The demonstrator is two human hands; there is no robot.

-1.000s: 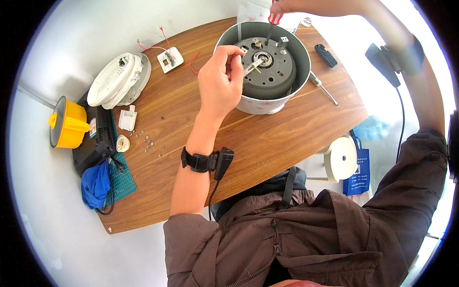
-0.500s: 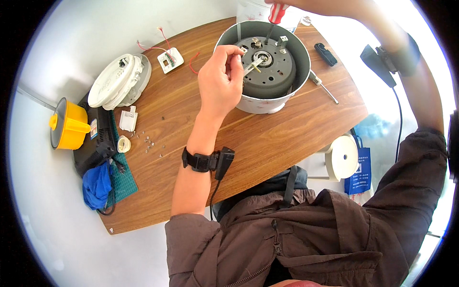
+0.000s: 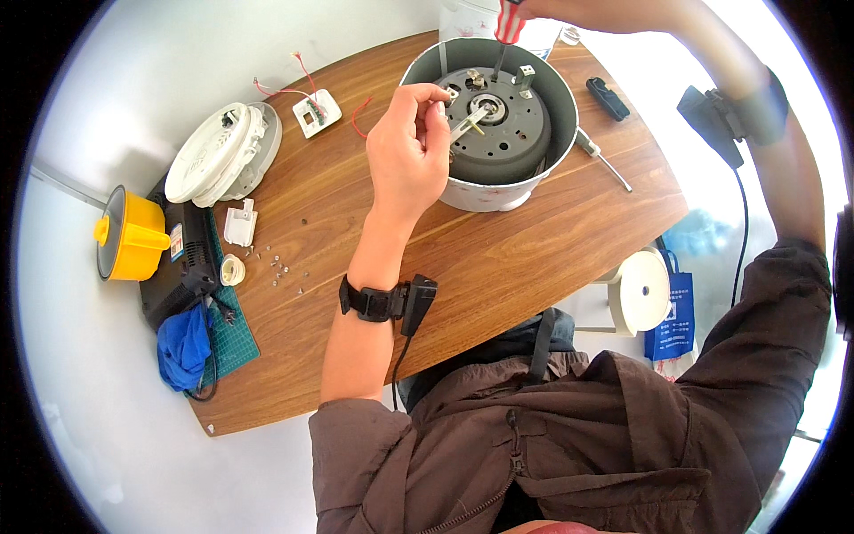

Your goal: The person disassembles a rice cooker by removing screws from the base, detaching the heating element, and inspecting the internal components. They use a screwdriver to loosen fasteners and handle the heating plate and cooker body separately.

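Observation:
A round grey metal plate [image 3: 511, 147] with holes and a central fitting lies inside a deep pot-like housing [image 3: 566, 133], whose outer wall is white. My right hand [image 3: 605, 12], partly cut off by the upper edge, grips a screwdriver [image 3: 509, 25] with a red and white handle. Its shaft points down to the plate's far side, beside a small upright metal bracket [image 3: 525, 78]. Over the housing's left side, my left hand [image 3: 409, 147] is closed, thumb and forefinger pinched near another small metal piece [image 3: 451, 93]. What they hold, if anything, is unclear.
A second screwdriver [image 3: 607, 163] and a black object [image 3: 607, 99] lie right of the housing. At left are white plastic covers [image 3: 209, 156], a wired white panel [image 3: 317, 112], scattered screws [image 3: 278, 266], a yellow container [image 3: 133, 233] and a green mat [image 3: 233, 345]. A stool [image 3: 640, 292] stands below.
The screwdriver and my right hand have shifted slightly, the handle moving a little left and up. My left hand stays nearly in place, still pinched.

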